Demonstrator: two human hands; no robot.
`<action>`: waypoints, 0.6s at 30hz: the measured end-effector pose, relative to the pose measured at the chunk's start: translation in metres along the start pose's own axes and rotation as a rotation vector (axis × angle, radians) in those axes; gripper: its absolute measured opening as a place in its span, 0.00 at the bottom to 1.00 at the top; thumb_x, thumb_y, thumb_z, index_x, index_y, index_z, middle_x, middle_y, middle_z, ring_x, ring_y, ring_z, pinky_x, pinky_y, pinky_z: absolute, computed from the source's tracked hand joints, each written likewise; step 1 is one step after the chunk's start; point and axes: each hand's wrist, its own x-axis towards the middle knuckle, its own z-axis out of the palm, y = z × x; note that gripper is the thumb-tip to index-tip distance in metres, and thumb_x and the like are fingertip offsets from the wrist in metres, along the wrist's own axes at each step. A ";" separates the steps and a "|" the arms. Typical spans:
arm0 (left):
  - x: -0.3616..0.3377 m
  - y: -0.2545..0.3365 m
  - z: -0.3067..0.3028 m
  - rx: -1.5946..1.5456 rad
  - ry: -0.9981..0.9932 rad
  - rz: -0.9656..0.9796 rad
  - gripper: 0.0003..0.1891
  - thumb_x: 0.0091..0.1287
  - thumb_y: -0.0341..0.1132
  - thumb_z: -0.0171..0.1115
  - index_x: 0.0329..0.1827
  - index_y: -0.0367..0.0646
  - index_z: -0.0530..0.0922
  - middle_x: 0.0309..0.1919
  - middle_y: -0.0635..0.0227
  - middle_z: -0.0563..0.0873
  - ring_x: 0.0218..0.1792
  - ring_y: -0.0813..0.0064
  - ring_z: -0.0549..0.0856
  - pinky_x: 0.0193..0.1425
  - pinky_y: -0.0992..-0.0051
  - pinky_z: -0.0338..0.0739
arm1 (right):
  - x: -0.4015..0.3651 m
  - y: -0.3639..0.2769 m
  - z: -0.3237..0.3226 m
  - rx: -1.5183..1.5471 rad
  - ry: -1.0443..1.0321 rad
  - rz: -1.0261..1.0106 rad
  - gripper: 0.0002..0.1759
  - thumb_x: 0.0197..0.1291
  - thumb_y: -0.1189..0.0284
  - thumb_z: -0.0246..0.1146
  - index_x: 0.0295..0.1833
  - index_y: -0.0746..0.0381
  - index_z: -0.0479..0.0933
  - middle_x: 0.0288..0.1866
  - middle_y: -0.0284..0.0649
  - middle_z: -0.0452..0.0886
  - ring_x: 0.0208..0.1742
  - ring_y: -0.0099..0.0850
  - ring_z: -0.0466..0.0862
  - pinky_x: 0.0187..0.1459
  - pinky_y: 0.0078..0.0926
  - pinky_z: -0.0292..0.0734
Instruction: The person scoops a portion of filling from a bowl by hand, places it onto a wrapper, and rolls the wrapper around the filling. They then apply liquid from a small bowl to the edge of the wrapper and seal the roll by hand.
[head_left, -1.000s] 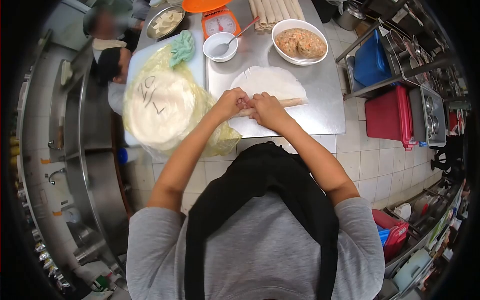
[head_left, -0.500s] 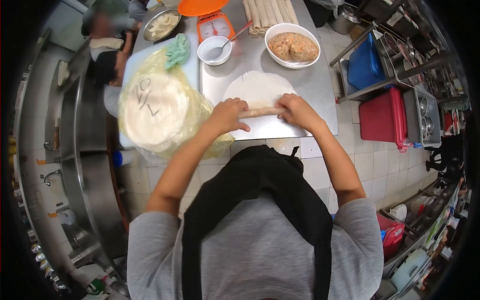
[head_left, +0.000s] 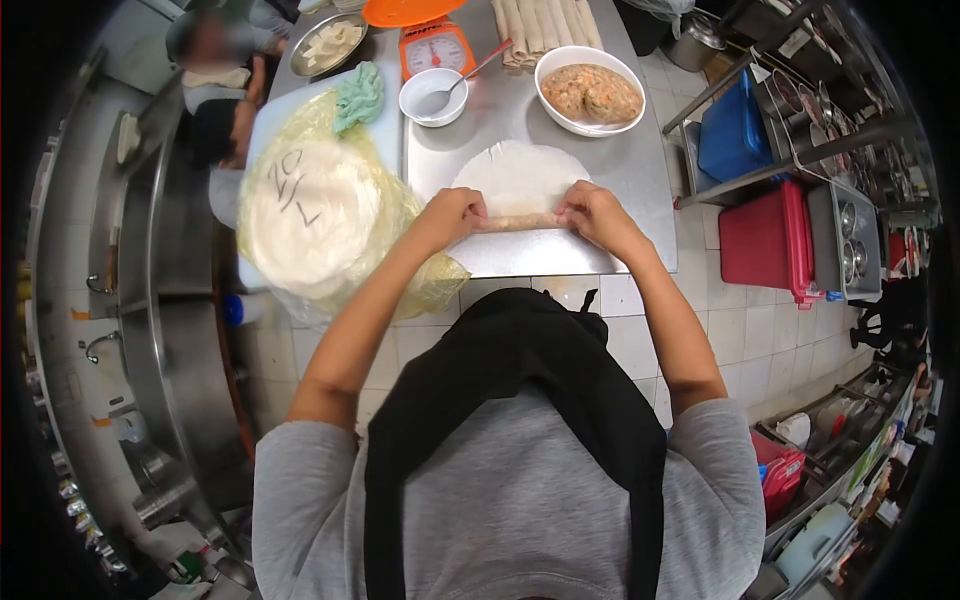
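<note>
A round white wrapper point(head_left: 520, 175) lies on the steel table point(head_left: 640, 170), its near edge rolled into a thin filled roll point(head_left: 522, 221). My left hand point(head_left: 452, 215) pinches the roll's left end and my right hand point(head_left: 592, 212) pinches its right end. Beyond the wrapper stand a white bowl of orange-brown filling point(head_left: 588, 91) and a small white bowl with a spoon point(head_left: 433, 97). Finished rolls point(head_left: 540, 22) lie side by side at the far edge.
A bagged stack of wrappers marked "20" point(head_left: 312, 215) sits at my left with a green cloth point(head_left: 360, 97). An orange scale point(head_left: 435, 45) and a metal dish of white pieces point(head_left: 328, 45) stand behind. Another person point(head_left: 215, 90) is at far left. Red bin point(head_left: 768, 235) and blue bin point(head_left: 735, 125) sit right.
My hands have slid apart from the middle of the roll to its two ends, and the roll has turned further up the wrapper.
</note>
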 end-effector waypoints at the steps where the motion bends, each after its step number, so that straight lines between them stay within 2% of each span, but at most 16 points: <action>1: 0.002 -0.001 -0.002 0.000 0.022 0.035 0.14 0.54 0.26 0.65 0.44 0.39 0.79 0.33 0.57 0.82 0.33 0.55 0.81 0.44 0.62 0.76 | 0.003 0.004 0.000 0.002 0.007 0.003 0.11 0.47 0.79 0.67 0.39 0.63 0.82 0.37 0.44 0.80 0.40 0.43 0.79 0.46 0.35 0.74; 2: 0.005 -0.002 0.001 0.004 0.019 0.042 0.14 0.54 0.26 0.65 0.44 0.39 0.79 0.33 0.57 0.82 0.33 0.55 0.81 0.44 0.62 0.76 | 0.007 0.010 0.000 -0.065 0.045 -0.087 0.09 0.47 0.78 0.67 0.38 0.63 0.83 0.36 0.44 0.80 0.40 0.43 0.79 0.46 0.35 0.74; 3: 0.006 -0.001 0.007 0.118 0.155 0.074 0.12 0.55 0.26 0.64 0.43 0.39 0.80 0.35 0.58 0.83 0.36 0.57 0.81 0.45 0.63 0.76 | 0.010 0.013 0.000 -0.133 0.082 -0.177 0.08 0.48 0.77 0.67 0.36 0.63 0.84 0.35 0.44 0.81 0.40 0.43 0.79 0.46 0.35 0.75; 4: 0.006 0.000 0.012 0.231 0.292 0.105 0.10 0.55 0.26 0.62 0.41 0.39 0.82 0.37 0.59 0.83 0.38 0.58 0.82 0.46 0.64 0.76 | 0.013 0.016 -0.001 -0.134 0.087 -0.176 0.08 0.48 0.77 0.67 0.36 0.63 0.84 0.35 0.44 0.81 0.40 0.43 0.79 0.46 0.35 0.75; 5: 0.006 0.001 0.019 0.234 0.292 0.108 0.10 0.55 0.26 0.62 0.41 0.39 0.82 0.37 0.59 0.83 0.38 0.58 0.82 0.46 0.64 0.76 | 0.016 0.018 -0.001 -0.157 0.081 -0.174 0.08 0.48 0.76 0.66 0.37 0.62 0.84 0.34 0.43 0.80 0.40 0.43 0.79 0.46 0.35 0.75; 7: -0.001 0.023 0.034 0.422 0.368 0.407 0.11 0.55 0.28 0.62 0.41 0.39 0.82 0.39 0.61 0.83 0.41 0.60 0.81 0.48 0.65 0.76 | 0.019 0.022 0.003 -0.178 0.075 -0.171 0.08 0.49 0.75 0.66 0.38 0.61 0.84 0.33 0.43 0.80 0.40 0.42 0.79 0.46 0.34 0.75; 8: -0.005 0.033 0.042 0.433 0.325 0.355 0.13 0.55 0.27 0.59 0.43 0.39 0.81 0.42 0.62 0.83 0.45 0.62 0.81 0.50 0.64 0.75 | 0.021 0.025 0.007 -0.175 0.102 -0.170 0.08 0.49 0.74 0.66 0.38 0.61 0.84 0.33 0.42 0.81 0.40 0.41 0.79 0.45 0.35 0.75; 10: -0.005 0.033 0.049 0.487 0.364 0.349 0.14 0.55 0.27 0.58 0.44 0.40 0.81 0.42 0.62 0.84 0.45 0.62 0.81 0.50 0.64 0.75 | 0.020 0.012 0.006 -0.174 0.128 -0.169 0.09 0.49 0.74 0.66 0.38 0.61 0.84 0.34 0.42 0.81 0.40 0.41 0.80 0.44 0.35 0.75; 12: -0.004 0.032 0.049 0.543 0.404 0.343 0.15 0.54 0.26 0.57 0.46 0.40 0.81 0.42 0.63 0.84 0.45 0.62 0.81 0.50 0.64 0.75 | 0.015 -0.004 0.006 -0.251 0.129 -0.419 0.09 0.48 0.74 0.66 0.37 0.62 0.84 0.33 0.40 0.81 0.38 0.40 0.80 0.42 0.36 0.76; 14: -0.002 0.031 0.046 0.504 0.312 0.295 0.15 0.55 0.25 0.56 0.47 0.40 0.80 0.42 0.62 0.83 0.46 0.62 0.81 0.52 0.65 0.75 | 0.013 -0.001 0.013 -0.317 0.129 -0.420 0.10 0.48 0.74 0.65 0.38 0.62 0.83 0.33 0.40 0.81 0.38 0.39 0.80 0.41 0.36 0.76; 18: 0.001 0.027 0.045 0.523 0.377 0.364 0.17 0.55 0.27 0.56 0.49 0.41 0.79 0.43 0.63 0.82 0.48 0.64 0.81 0.56 0.66 0.73 | 0.014 0.004 0.025 -0.429 0.188 -0.364 0.11 0.50 0.73 0.62 0.41 0.59 0.82 0.32 0.39 0.79 0.39 0.36 0.79 0.40 0.33 0.76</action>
